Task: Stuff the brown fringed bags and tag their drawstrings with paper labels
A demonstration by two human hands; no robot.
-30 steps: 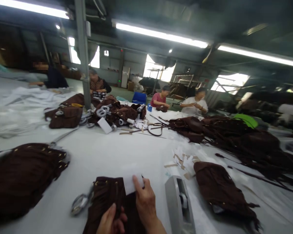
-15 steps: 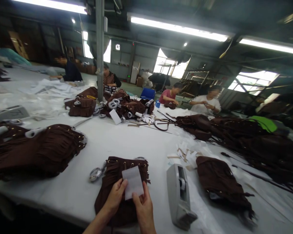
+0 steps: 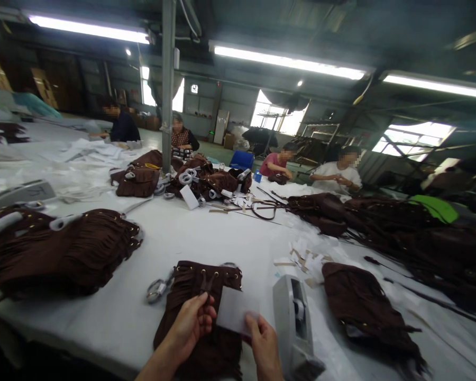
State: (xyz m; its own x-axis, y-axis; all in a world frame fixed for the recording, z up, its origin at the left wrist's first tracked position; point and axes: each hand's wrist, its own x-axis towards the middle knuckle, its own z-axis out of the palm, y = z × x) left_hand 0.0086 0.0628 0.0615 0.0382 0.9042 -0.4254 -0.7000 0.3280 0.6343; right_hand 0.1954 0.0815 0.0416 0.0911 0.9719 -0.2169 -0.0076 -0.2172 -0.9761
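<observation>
A brown fringed bag [image 3: 226,352] with gold eyelets along its top lies on the table in front of me. My left hand [image 3: 192,320] is over its front, thumb and forefinger pinched on the dark drawstring [image 3: 204,284] below the eyelets. My right hand [image 3: 265,341] grips the lower right corner of a thin white sheet [image 3: 236,309], thumb on top. The sheet covers part of the bag's right side. Left of the bag lies a wrapped metal ring [image 3: 156,290]. To the right of my right hand stands a grey tape dispenser [image 3: 295,323].
Fringed brown bags [image 3: 83,248] are heaped at the left, and another brown bag [image 3: 367,307] lies right of the dispenser. A dark pile of bags [image 3: 412,233] covers the far right. Paper scraps [image 3: 307,256] lie behind the dispenser. Several people sit across the table, beyond a metal post [image 3: 167,90].
The white sheet has moved right with my right hand, uncovering the drawstring. My left hand has let go of the sheet and pinches the drawstring. The view has tilted slightly upward.
</observation>
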